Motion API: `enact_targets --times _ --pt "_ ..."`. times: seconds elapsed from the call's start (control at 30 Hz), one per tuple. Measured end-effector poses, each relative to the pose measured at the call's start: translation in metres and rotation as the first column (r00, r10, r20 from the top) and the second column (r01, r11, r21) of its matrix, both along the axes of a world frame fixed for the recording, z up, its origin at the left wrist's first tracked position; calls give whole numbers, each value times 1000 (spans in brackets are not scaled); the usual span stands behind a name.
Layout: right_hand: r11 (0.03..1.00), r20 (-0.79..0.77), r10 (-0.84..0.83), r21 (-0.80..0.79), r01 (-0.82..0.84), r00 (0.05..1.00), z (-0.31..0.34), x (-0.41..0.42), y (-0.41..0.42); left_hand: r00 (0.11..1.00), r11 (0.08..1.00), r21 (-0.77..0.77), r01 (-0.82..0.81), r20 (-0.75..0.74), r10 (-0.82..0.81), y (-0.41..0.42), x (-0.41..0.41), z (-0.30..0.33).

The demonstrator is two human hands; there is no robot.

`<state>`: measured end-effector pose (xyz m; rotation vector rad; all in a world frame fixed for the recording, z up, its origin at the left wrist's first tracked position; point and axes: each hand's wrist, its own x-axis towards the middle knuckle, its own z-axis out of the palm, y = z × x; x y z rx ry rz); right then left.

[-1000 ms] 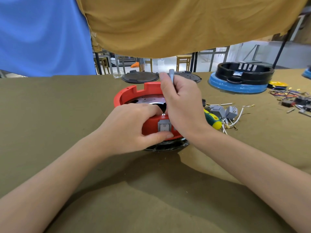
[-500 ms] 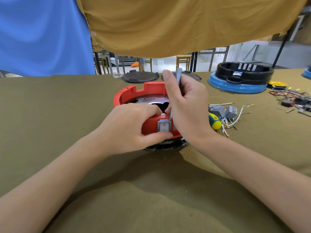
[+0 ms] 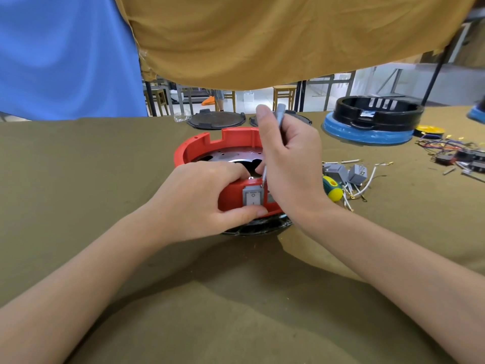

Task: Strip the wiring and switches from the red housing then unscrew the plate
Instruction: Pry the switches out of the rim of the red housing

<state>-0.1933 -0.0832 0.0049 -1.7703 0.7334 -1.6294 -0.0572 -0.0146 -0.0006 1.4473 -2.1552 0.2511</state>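
1. The red housing (image 3: 231, 143) sits on the olive cloth-covered table (image 3: 78, 166) just above the centre of your view, open side up, with the metal plate (image 3: 228, 157) visible inside it.
2. Your left hand (image 3: 199, 198) clamps the housing's near wall: fingers curl over the rim, and the thumb presses under the grey rocker switch (image 3: 252, 198), which is seated in that wall.
3. Your right hand (image 3: 291, 164) grips a slim grey tool (image 3: 278, 116) upright. Its thin blade (image 3: 264, 177) meets the switch's upper right corner.
4. Compared with a second ago, your right hand has tilted away toward 3 o'clock, exposing the blade, which was hidden behind your fingers. The tip has come down from above the rim to the switch's edge.
5. That likely means you are starting to pry this switch free; it has not yet lifted.
6. Already removed: two grey switches with white wires (image 3: 349, 177) lie at 3 o'clock, beside a green-and-yellow screwdriver (image 3: 332, 189).
7. The plate seems untouched; unscrewing comes later.
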Motion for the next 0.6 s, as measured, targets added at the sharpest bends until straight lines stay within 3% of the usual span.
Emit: enact_targets --times 0.17,0.5,0.6 --pt "1000 -11 22 -8 -22 1000 0 0 2 1000 1000 6 -2 -1 2 0 0 0" --pt "999 -245 31 44 -21 969 7 6 -6 1000 1000 -15 12 -2 -12 -1 0 -1" --pt "1000 -181 22 24 -18 983 4 4 -5 1000 1000 -13 11 5 -11 -1 0 -1"
